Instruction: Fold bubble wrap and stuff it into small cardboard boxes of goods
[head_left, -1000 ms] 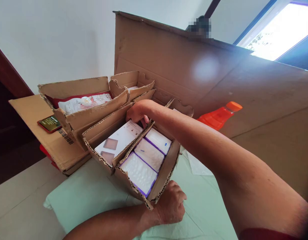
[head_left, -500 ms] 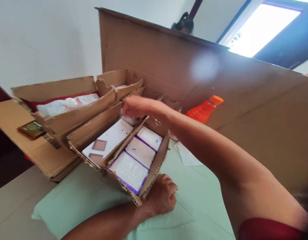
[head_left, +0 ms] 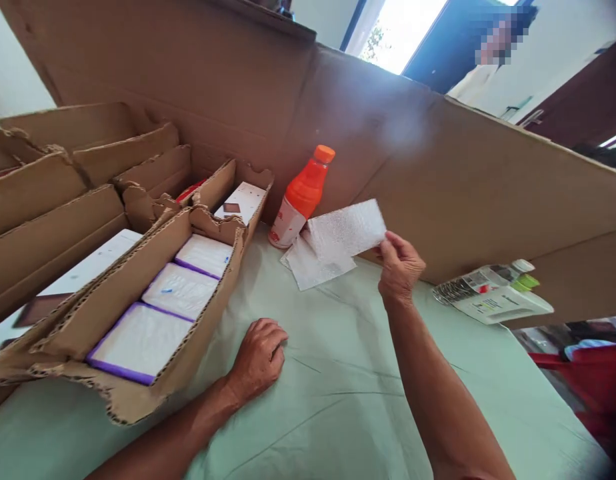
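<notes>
My right hand (head_left: 402, 267) pinches the right corner of a translucent bubble wrap pouch (head_left: 347, 228). That pouch is raised at an angle over another flat bubble wrap pouch (head_left: 321, 267) on the green cloth. My left hand (head_left: 258, 357) rests on the cloth with its fingers curled in and nothing visible in them. Left of it stands a divided cardboard box (head_left: 198, 340). Its nearest compartment holds white packs with purple edges (head_left: 141, 340). White printed boxes (head_left: 101, 263) lie in other compartments.
An orange bottle (head_left: 301, 200) stands upright behind the pouches. At the right, a clear bottle (head_left: 481, 283) and a white bottle (head_left: 513, 305) lie on their sides. Tall cardboard panels (head_left: 463, 193) wall the back of the green cloth (head_left: 333, 400). A person (head_left: 503, 40) is beyond them.
My right hand has left the cardboard box, swung right and lifted one bubble wrap pouch. The view has turned right. My left hand still lies on the cloth.
</notes>
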The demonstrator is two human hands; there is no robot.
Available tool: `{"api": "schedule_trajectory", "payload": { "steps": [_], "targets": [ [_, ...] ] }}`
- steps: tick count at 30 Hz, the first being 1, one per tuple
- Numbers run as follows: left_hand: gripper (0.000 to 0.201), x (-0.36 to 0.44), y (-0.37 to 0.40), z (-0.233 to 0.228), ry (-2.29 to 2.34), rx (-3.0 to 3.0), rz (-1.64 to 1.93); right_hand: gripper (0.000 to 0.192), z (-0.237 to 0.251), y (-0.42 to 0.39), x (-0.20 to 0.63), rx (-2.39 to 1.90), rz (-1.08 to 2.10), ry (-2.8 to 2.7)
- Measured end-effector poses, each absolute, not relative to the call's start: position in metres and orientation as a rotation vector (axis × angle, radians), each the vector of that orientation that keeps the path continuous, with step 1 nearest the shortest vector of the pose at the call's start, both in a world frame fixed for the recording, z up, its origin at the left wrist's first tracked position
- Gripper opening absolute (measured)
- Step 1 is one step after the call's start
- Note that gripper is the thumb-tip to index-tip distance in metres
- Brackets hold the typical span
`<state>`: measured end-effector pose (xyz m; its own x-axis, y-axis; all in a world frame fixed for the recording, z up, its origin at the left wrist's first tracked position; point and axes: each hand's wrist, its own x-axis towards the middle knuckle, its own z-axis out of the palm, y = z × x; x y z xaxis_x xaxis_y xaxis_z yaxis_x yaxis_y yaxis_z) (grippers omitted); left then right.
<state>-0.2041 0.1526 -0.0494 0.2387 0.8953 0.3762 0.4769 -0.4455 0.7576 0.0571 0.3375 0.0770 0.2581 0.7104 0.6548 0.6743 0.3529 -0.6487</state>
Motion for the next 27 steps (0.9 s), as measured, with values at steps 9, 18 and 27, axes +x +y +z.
{"api": "schedule_trajectory", "payload": {
  "steps": [9, 18, 27],
  "targets": [
    [0.028, -0.202, 0.156, -0.042, 1.264, 2.078, 1.14, 0.028, 0.018, 0.35, 0.104, -1.71, 0.063, -1.817],
    [0.038, -0.204, 0.103, 0.02, 1.053, 2.658, 1.181, 0.025, 0.025, 0.327, 0.038, -1.352, -0.221, -1.854],
    [0.03, -0.4, 0.111, 0.215, 2.335, 2.435, 1.409, 0.024, -0.044, 0.277, -0.092, -0.92, 0.082, -2.236]
  ]
}}
